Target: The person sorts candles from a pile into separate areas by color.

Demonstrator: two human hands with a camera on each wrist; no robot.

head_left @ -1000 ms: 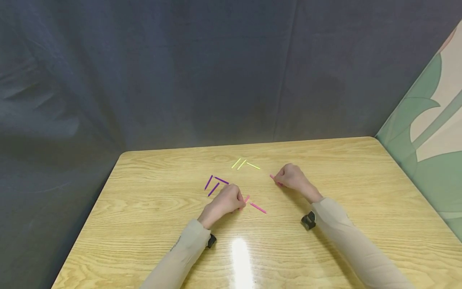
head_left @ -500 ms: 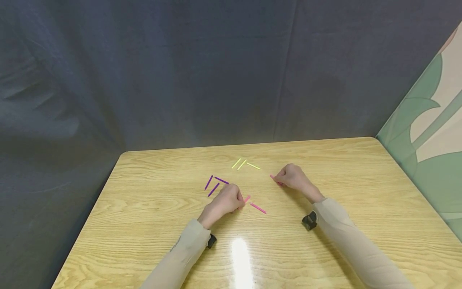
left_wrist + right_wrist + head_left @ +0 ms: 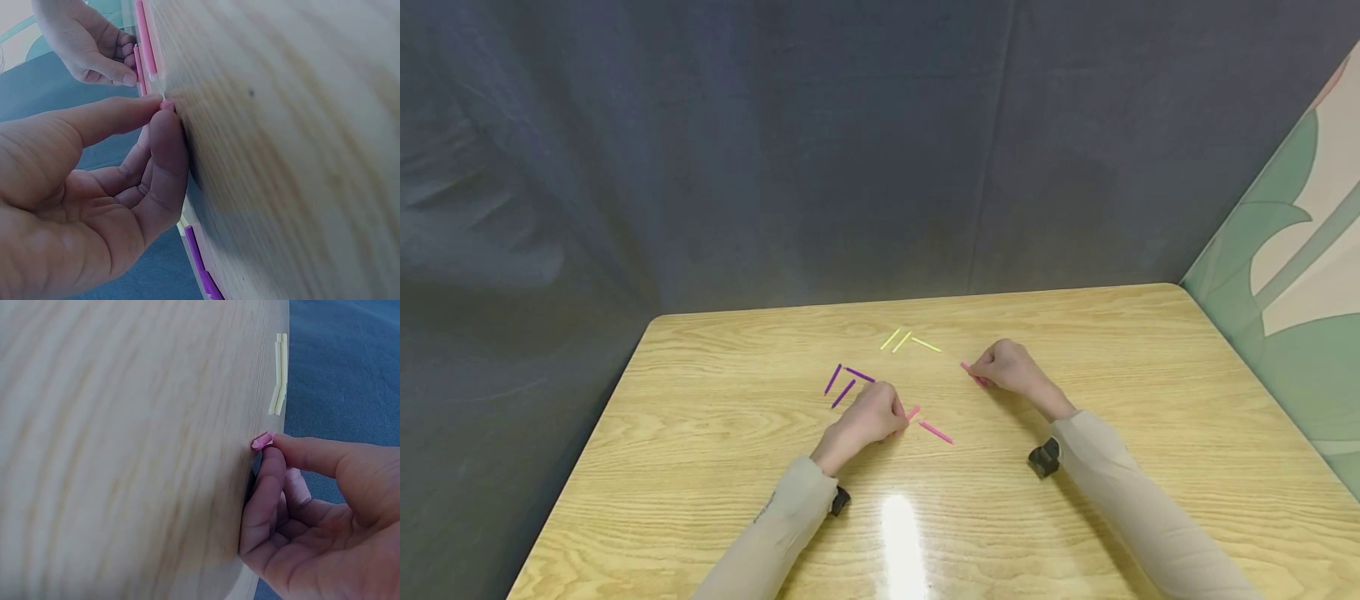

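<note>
My left hand (image 3: 872,414) pinches a thin pink stick (image 3: 913,413) between thumb and forefinger, low at the tabletop; its end (image 3: 167,105) peeks out from the fingertips in the left wrist view. Just right of it, a second pink stick (image 3: 936,432) lies slanted on the wood. Farther back and to the right, my right hand (image 3: 1006,367) grips another pink stick (image 3: 966,367) with thumb and forefinger. In the right wrist view that stick's end (image 3: 262,440) is close against the table, the rest hidden by the fingers.
Behind the left hand lie three purple sticks (image 3: 844,393), one set crosswise at the top. Three yellow sticks (image 3: 927,344) lie farther back on the wooden table (image 3: 700,433). A dark curtain (image 3: 850,167) hangs past the far edge, and a patterned panel (image 3: 1292,250) stands at right.
Both hands stay almost still over the same pink sticks, with only slight shifts of the fingers. The purple and yellow sticks keep their places.
</note>
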